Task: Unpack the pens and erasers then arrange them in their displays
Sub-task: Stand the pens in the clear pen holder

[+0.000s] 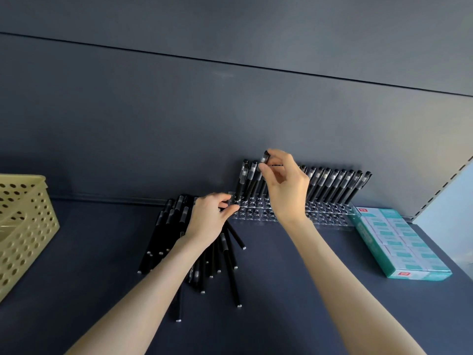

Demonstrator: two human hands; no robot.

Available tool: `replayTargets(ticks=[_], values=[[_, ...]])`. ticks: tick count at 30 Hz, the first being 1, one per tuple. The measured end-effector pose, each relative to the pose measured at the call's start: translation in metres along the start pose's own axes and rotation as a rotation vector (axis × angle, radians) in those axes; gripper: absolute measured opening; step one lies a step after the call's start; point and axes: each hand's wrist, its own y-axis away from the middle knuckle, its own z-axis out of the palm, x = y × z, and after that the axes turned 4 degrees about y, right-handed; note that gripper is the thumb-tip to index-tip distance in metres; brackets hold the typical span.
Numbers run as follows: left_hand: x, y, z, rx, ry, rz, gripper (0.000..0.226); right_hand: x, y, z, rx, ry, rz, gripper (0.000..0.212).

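Along the back edge of the shelf (294, 290), a clear pen display (330, 218) stands against the rear panel, its rows of round holes mostly bare at the front. Black capped pens (337, 185) fill its back row on the right, leaning slightly rightward, and a few more stand at its left end. The right hand (284, 185) hovers over the left part of the display, its fingers (263, 168) pinching the cap end of one black pen (265, 158), which is held upright above the holes. The left hand (210, 219) rests at the display's left end, fingers curled, with thumb and forefinger closed on the acrylic corner. Under that hand and towards the front edge, a loose pile of pens (230, 272) fans out flat on the shelf. Just beside the display's right end lies a teal box of erasers (401, 244), open-topped, running towards the right edge. Well apart, at the left edge, sits a pale yellow perforated basket (23, 226). The shelf surface is matt dark blue-grey, as is the back panel (230, 111), which a thin horizontal seam crosses. A slotted upright (440, 183) and a pale wall show at the far right.
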Motion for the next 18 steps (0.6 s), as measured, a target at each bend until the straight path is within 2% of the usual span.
replayTargets(ticks=[13, 18], values=[[0.005, 0.001, -0.001, -0.015, -0.039, 0.005, 0.027, 0.011, 0.017, 0.010, -0.122, 0.151, -0.024, 0.024], [0.010, 0.008, -0.010, -0.048, -0.132, -0.008, 0.034, 0.002, 0.021, 0.003, -0.139, 0.152, 0.006, 0.027]])
